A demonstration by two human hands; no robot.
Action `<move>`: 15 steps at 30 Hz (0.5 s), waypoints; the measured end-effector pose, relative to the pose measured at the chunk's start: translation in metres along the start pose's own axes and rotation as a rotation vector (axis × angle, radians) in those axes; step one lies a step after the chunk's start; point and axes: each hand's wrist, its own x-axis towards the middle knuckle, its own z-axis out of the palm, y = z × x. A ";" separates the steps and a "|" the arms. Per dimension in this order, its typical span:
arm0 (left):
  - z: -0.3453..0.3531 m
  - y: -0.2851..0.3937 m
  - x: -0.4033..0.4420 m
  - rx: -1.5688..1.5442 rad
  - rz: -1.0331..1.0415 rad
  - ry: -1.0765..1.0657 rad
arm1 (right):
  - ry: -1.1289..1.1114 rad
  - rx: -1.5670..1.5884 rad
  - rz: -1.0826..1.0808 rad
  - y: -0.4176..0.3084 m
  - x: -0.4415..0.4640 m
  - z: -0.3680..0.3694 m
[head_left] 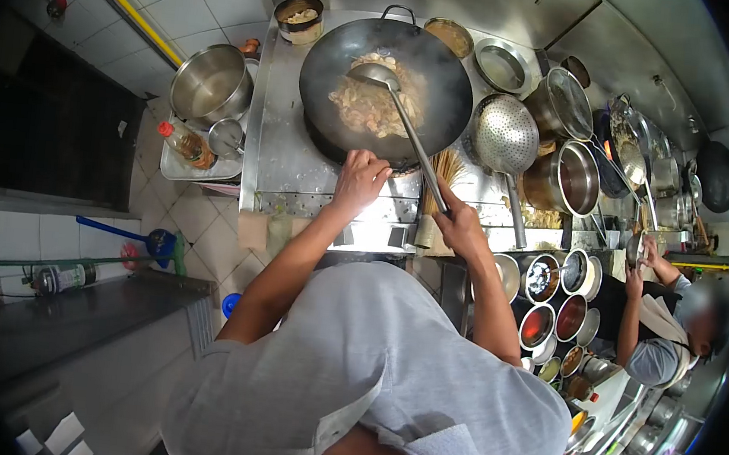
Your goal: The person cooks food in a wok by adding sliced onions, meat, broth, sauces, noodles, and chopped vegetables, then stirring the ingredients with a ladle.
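A large black wok (326, 72) stands on the steel stove, with steaming sliced food (370, 111) in its middle. My right hand (461, 229) is closed round the handle of a long metal ladle (412, 132), whose bowl rests over the food. At the wok's near rim is my left hand (362, 180), its fingers bent and pressed together; what they grip there is too small to make out. Just right of the wok lies a perforated strainer (504, 134), and a bamboo brush (444, 176) stands between it and the wok.
Metal pots (564, 177) stand at the right, above several seasoning bowls (536, 326). Another person (656, 361) works at the far right. A steel pot (212, 84) and an oil bottle (185, 144) are at the left. A small pan (502, 64) sits behind the strainer.
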 end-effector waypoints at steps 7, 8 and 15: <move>-0.005 0.005 0.003 -0.012 -0.018 -0.011 | -0.227 0.116 0.285 0.005 -0.032 -0.021; -0.004 0.006 0.004 -0.018 -0.012 -0.009 | -0.219 0.114 0.287 0.005 -0.034 -0.022; -0.006 0.003 0.005 -0.001 -0.012 -0.010 | -0.127 -0.043 -0.005 0.013 -0.048 -0.016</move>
